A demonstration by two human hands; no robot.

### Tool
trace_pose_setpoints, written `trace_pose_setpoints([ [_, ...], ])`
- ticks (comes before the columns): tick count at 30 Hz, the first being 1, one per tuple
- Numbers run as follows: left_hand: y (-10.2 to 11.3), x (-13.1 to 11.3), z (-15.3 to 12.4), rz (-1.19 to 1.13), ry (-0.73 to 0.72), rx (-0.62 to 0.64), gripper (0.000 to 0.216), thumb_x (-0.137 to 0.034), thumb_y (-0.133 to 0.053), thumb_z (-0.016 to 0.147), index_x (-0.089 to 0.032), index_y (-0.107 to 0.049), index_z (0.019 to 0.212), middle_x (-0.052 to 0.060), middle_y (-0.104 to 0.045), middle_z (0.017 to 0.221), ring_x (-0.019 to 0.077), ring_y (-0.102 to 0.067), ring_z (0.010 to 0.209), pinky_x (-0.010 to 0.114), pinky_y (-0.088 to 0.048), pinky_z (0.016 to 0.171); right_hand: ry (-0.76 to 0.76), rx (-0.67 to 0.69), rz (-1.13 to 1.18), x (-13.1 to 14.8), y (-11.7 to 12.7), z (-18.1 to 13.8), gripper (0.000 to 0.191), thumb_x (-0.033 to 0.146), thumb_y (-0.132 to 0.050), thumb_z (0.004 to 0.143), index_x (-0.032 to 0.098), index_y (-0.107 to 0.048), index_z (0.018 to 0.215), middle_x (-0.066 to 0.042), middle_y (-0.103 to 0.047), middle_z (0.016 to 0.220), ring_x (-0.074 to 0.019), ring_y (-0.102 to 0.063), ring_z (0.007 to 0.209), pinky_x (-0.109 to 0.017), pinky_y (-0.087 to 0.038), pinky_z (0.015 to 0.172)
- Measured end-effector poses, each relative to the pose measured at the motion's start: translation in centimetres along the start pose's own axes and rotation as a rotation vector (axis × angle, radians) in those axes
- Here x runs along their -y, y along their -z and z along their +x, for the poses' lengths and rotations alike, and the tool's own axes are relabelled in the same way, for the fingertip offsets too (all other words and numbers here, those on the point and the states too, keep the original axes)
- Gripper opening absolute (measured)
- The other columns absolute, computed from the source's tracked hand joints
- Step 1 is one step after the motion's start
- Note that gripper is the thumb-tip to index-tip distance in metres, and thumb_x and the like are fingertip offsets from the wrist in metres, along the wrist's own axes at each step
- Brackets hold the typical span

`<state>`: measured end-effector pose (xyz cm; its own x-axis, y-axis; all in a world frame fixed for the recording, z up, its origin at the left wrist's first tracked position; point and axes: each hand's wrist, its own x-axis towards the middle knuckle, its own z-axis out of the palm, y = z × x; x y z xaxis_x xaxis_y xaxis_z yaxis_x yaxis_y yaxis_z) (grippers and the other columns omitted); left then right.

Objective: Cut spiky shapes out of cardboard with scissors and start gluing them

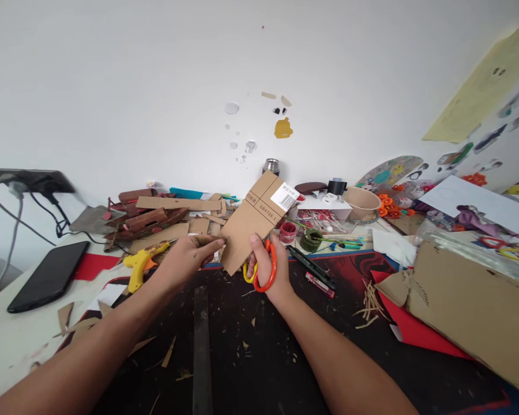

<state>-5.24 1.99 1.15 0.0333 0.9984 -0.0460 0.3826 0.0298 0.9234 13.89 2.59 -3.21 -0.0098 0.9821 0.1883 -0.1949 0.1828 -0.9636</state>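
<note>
My left hand pinches the lower left edge of a brown cardboard piece that carries a white barcode label and is held up above the dark mat. Fingers of my right hand are through the orange and yellow handles of a pair of scissors, whose blades are hidden behind the cardboard's lower edge. Both hands are closed on what they hold.
A yellow glue gun lies left of my left hand, and a black phone lies farther left. A metal ruler lies on the dark mat. A large cardboard sheet over red paper lies at right. Jars, a bowl and scraps crowd the back.
</note>
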Motion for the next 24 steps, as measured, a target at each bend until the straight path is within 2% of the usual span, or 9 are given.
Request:
trace_pose_setpoints([
  [3, -0.5, 1.0, 0.4, -0.203, -0.016, -0.022, 0.043, -0.059, -0.077, 0.082, -0.020, -0.065, 0.069, -0.007, -0.037, 0.055, 0.0120, -0.026, 0.051, 0.029, -0.019, 0.052, 0.008, 0.027, -0.041, -0.5, -0.1, -0.4, 0.045, 0.065, -0.069, 0.096, 0.026, -0.049, 0.085, 0.010, -0.053, 0.050, -0.0122, -0.052, 0.033, -0.021, -0.042, 0.035],
  [6, -0.8, 1.3, 0.4, -0.263, -0.013, -0.106, 0.041, -0.056, -0.078, 0.081, -0.021, -0.061, 0.068, -0.008, -0.035, 0.055, 0.0113, -0.023, 0.051, 0.029, -0.019, 0.052, 0.011, 0.058, -0.112, -0.9, -0.3, -0.9, 0.045, 0.066, -0.067, 0.098, 0.026, -0.050, 0.084, 0.008, -0.054, 0.049, -0.0138, -0.053, 0.034, -0.023, -0.041, 0.036],
  [9, -0.8, 0.7, 0.2, -0.139, -0.055, -0.208, 0.036, -0.052, -0.079, 0.078, -0.021, -0.064, 0.067, -0.004, -0.049, 0.057, 0.0141, -0.039, 0.054, 0.029, -0.031, 0.056, 0.022, 0.087, -0.223, -0.6, -0.5, -1.5, 0.046, 0.065, -0.068, 0.098, 0.026, -0.050, 0.079, 0.006, -0.054, 0.047, -0.0152, -0.055, 0.035, -0.024, -0.042, 0.039],
  [11, -0.7, 0.2, 0.0, -0.043, -0.110, -0.260, 0.032, -0.051, -0.078, 0.077, -0.021, -0.069, 0.070, 0.001, -0.064, 0.066, 0.0193, -0.054, 0.064, 0.031, -0.041, 0.064, 0.026, 0.104, -0.282, -0.1, -0.6, -1.8, 0.047, 0.063, -0.070, 0.097, 0.027, -0.051, 0.075, 0.005, -0.054, 0.046, -0.0157, -0.054, 0.035, -0.026, -0.043, 0.042],
  [13, -0.7, -0.1, -0.2, 0.006, -0.161, -0.293, 0.032, -0.053, -0.075, 0.079, -0.022, -0.071, 0.073, 0.004, -0.074, 0.078, 0.0244, -0.063, 0.076, 0.033, -0.046, 0.071, 0.031, 0.114, -0.304, 0.2, -0.6, -1.9, 0.047, 0.063, -0.069, 0.097, 0.027, -0.051, 0.073, 0.004, -0.055, 0.045, -0.0164, -0.055, 0.035, -0.027, -0.045, 0.043],
  [15, -0.7, 0.0, -0.2, 0.034, -0.188, -0.305, 0.032, -0.053, -0.074, 0.080, -0.022, -0.071, 0.074, 0.005, -0.076, 0.081, 0.0264, -0.066, 0.081, 0.033, -0.048, 0.073, 0.038, 0.118, -0.300, 0.3, -0.6, -1.9, 0.048, 0.063, -0.067, 0.099, 0.027, -0.052, 0.071, 0.003, -0.055, 0.045, -0.0170, -0.055, 0.035, -0.028, -0.045, 0.043],
  [20, -0.8, 0.8, -0.1, 0.095, -0.225, -0.315, 0.031, -0.052, -0.071, 0.084, -0.023, -0.070, 0.075, 0.004, -0.074, 0.079, 0.0252, -0.065, 0.079, 0.033, -0.047, 0.071, 0.057, 0.120, -0.308, 0.0, -0.7, -1.8, 0.048, 0.062, -0.065, 0.101, 0.027, -0.053, 0.071, 0.004, -0.053, 0.043, -0.0172, -0.056, 0.035, -0.027, -0.045, 0.042],
  [24, -0.6, 1.2, -0.1, 0.214, -0.252, -0.338, 0.030, -0.051, -0.067, 0.088, -0.023, -0.069, 0.078, 0.002, -0.067, 0.069, 0.0215, -0.058, 0.067, 0.032, -0.040, 0.064, 0.050, 0.112, -0.310, -0.3, -0.7, -1.8, 0.045, 0.059, -0.066, 0.101, 0.026, -0.053, 0.073, 0.004, -0.054, 0.043, -0.0170, -0.057, 0.035, -0.026, -0.045, 0.042],
])
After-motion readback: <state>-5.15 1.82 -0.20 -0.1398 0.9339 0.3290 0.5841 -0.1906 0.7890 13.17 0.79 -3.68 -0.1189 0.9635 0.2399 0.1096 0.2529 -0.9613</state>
